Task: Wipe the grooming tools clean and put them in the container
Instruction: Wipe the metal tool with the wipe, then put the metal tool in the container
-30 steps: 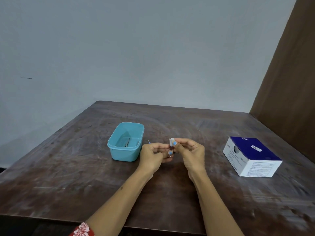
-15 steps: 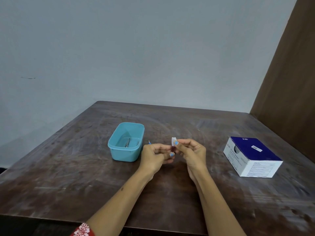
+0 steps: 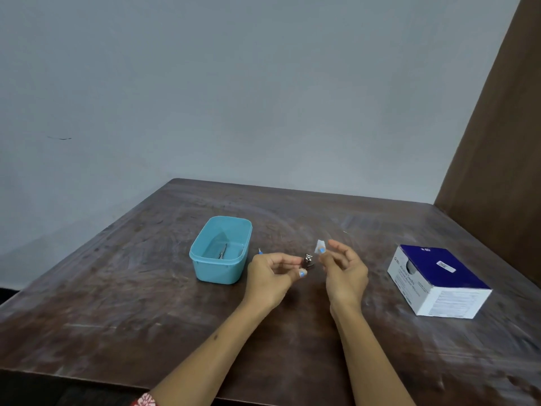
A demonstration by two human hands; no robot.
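Observation:
My left hand [image 3: 272, 276] pinches a small metal nail clipper [image 3: 308, 260] between thumb and fingers, just above the table. A little to its right, my right hand [image 3: 344, 268] holds a small white wipe [image 3: 319, 247] at its fingertips, apart from the clipper. The light blue container [image 3: 205, 266] stands open on the table left of my left hand, with a metal grooming tool [image 3: 222, 252] lying inside it. A thin blue-tipped tool [image 3: 260, 251] pokes out behind my left hand, mostly hidden.
A blue and white box of swabs [image 3: 439, 276] sits on the dark wooden table [image 3: 117, 303] at the right. A brown panel [image 3: 497, 127] rises at the table's far right, and a pale wall lies behind.
My hands were together with the wipe pressed on the clipper. They have now separated: the right hand drew the wipe away to the right, exposing the clipper in the left hand.

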